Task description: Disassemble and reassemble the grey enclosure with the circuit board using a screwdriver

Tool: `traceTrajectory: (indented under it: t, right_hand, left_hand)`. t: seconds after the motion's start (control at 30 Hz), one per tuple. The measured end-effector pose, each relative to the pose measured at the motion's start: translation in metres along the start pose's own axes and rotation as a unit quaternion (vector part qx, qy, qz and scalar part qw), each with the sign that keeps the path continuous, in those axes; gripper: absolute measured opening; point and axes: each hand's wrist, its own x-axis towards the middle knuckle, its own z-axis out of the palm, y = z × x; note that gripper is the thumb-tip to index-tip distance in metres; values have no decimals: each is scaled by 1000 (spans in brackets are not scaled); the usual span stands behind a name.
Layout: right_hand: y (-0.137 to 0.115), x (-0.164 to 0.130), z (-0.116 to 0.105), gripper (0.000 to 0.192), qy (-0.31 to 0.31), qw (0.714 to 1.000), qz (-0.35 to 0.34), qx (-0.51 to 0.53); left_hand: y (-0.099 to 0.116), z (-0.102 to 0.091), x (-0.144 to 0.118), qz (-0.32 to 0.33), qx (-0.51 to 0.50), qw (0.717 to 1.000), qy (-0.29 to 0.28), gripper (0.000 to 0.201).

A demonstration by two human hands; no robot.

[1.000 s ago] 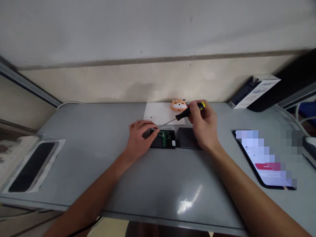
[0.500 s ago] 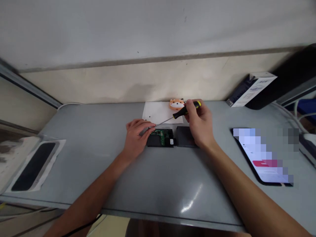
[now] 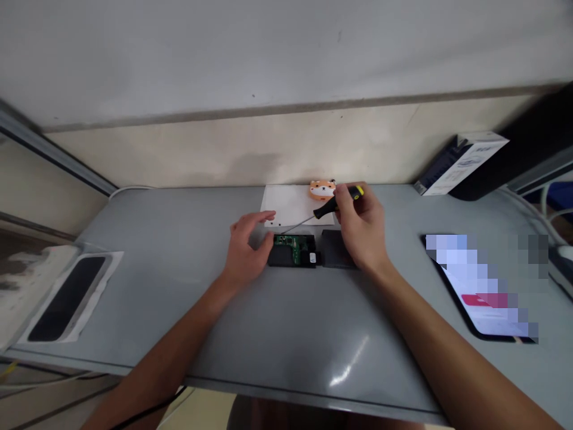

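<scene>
My right hand (image 3: 363, 224) grips a screwdriver (image 3: 329, 207) with a black and yellow handle. Its thin shaft slants down to the left, the tip at the upper left edge of a green circuit board (image 3: 296, 249) in a black casing. At the left end of that casing is my left hand (image 3: 248, 248), thumb by its corner and fingers apart, with nothing seen between them. A dark, flat cover (image 3: 335, 249) lies right of the board, partly hidden by my right hand. Behind the board is a sheet of white paper (image 3: 290, 204) with a few tiny dark specks, perhaps screws.
An orange animal-faced case (image 3: 322, 189) sits on the paper's back right. To the right lies a lit phone (image 3: 474, 286), with a white and dark blue box (image 3: 463, 164) leaning behind it. A dark phone-like slab (image 3: 67, 298) lies at the left. A wall (image 3: 192, 155) closes off the back.
My left fingers have lifted off the screwdriver's tip and spread apart. The screwdriver stays in my right hand with its tip at the board's edge. The view has shifted slightly.
</scene>
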Motion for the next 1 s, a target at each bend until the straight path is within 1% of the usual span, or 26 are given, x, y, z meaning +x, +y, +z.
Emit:
traceTrajectory:
  t: [0.13,0.3,0.47,0.6,0.8,1.0]
  right_hand:
    - [-1,-3,1,34,-30,999,-24,-26]
    - [-1,-6,2,33,-20,997,-43,-60]
    - [1,-6,2,34,-26,996,-51,-65]
    - [3,-6,2,32,-39,995,-48,-75]
    - [1,-8,3,29,-49,992,-77,-92]
    - [-3,-12,6,25,-72,988,-91,-99]
  left_hand:
    - [-5,1,3,-38,-11,999,4,31]
    - [-7,6,2,-66,-27,997,12,28]
    - [-2,6,1,-89,-16,996,-26,28]
    - [-1,5,1,-82,1,995,-56,27]
    - [-1,6,2,-67,17,996,-60,25]
    - [3,4,1,-21,26,995,-90,27]
